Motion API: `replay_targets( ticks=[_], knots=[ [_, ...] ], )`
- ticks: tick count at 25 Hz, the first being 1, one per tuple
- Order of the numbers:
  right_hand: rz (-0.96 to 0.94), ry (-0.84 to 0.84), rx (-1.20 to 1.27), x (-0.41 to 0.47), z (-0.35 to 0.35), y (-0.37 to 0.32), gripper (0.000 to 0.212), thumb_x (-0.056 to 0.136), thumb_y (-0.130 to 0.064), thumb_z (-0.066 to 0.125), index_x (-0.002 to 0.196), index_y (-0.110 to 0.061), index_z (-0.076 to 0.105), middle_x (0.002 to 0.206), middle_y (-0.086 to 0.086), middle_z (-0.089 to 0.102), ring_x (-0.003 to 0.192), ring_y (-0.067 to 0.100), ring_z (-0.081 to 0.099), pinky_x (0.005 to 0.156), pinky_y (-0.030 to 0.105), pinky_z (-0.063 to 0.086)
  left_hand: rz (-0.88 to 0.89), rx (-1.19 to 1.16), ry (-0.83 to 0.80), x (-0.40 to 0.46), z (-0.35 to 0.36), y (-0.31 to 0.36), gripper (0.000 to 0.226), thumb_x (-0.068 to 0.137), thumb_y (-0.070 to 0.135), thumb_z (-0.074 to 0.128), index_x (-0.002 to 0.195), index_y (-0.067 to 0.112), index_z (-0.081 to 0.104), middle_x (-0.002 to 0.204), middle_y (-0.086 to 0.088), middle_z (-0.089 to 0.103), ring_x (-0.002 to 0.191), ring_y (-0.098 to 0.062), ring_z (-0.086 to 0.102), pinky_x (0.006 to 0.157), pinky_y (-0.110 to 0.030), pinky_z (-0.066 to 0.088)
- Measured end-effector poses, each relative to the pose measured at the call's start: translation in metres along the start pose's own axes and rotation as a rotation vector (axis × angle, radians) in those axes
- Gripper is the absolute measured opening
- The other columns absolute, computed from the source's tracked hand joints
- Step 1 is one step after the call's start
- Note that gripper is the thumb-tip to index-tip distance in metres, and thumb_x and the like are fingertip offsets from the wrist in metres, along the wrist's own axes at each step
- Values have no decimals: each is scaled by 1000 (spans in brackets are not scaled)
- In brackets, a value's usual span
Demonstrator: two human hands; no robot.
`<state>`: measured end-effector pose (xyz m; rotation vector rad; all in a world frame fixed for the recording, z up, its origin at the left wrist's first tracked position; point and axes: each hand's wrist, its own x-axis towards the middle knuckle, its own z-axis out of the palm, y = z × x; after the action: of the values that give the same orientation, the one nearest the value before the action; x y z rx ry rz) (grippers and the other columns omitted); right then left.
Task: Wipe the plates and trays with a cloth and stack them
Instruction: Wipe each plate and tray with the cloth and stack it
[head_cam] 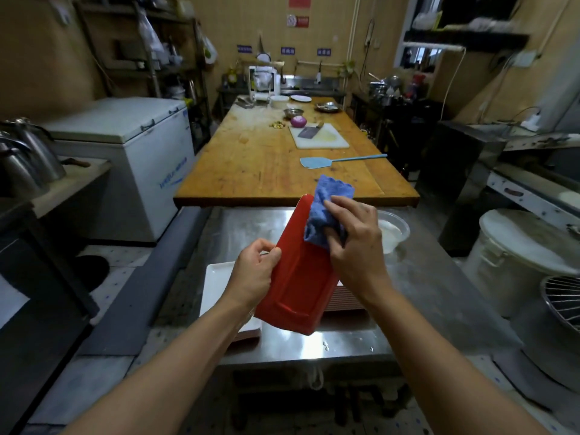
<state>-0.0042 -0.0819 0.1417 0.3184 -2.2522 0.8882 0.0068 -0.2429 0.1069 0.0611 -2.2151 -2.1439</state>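
I hold a red rectangular tray (pixel 298 277) tilted up over the steel table (pixel 423 277), its underside towards me. My left hand (pixel 255 271) grips its left edge. My right hand (pixel 354 243) holds a blue cloth (pixel 326 211) against the tray's upper right part. Below the tray lies a white rectangular plate (pixel 216 287) on the left and a stack of red trays (pixel 345 301) on the right, mostly hidden by my arms.
A clear plastic bowl (pixel 394 230) stands behind my right hand. Beyond is a wooden table (pixel 266 164) with a blue fly swatter (pixel 329 161), cutting board and cleaver (pixel 317 136). A white freezer (pixel 131 152) is left, a white bucket (pixel 518 255) and wire rack right.
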Motion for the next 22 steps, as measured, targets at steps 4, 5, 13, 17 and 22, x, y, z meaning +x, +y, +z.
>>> replay_targets(
  ticks=[4, 5, 13, 17, 22],
  knots=[
    [-82, -134, -91, 12, 15, -20, 48, 81, -4, 57, 129, -10, 53, 134, 8, 50, 126, 33, 34, 106, 33, 26, 23, -42, 1, -9, -4, 7, 19, 95, 11, 49, 77, 14, 52, 53, 4, 62, 47, -8, 55, 50, -25, 46],
    [-116, -159, -104, 16, 17, -22, 48, 84, -6, 55, 132, -10, 50, 136, 8, 48, 127, 32, 34, 108, 35, 26, 27, -57, 11, -10, -5, 9, 19, 95, 11, 49, 77, 14, 52, 54, 4, 62, 47, -9, 55, 50, -26, 46],
    [-231, -103, -64, 26, 0, 13, 17, 88, -12, 56, 102, -4, 61, 118, 11, 59, 103, 32, 52, 85, 44, 42, -37, -207, 88, -14, 16, 22, 20, 95, 9, 50, 76, 12, 57, 57, 0, 64, 48, -9, 59, 50, -26, 50],
    [-120, -117, 193, 23, -17, 49, 5, 90, 2, 50, 92, 3, 54, 109, 14, 57, 104, 30, 54, 81, 41, 42, -49, -228, 96, -17, 32, 29, 17, 95, 10, 50, 80, 10, 58, 64, -5, 65, 54, -16, 61, 58, -34, 54],
    [155, -69, 131, 28, -23, 60, 28, 86, 5, 41, 113, -1, 43, 124, 14, 43, 106, 29, 45, 82, 36, 38, -55, -316, 157, -10, 56, 35, 17, 96, 7, 48, 81, 8, 56, 69, -11, 62, 57, -18, 59, 60, -33, 53]
  ],
)
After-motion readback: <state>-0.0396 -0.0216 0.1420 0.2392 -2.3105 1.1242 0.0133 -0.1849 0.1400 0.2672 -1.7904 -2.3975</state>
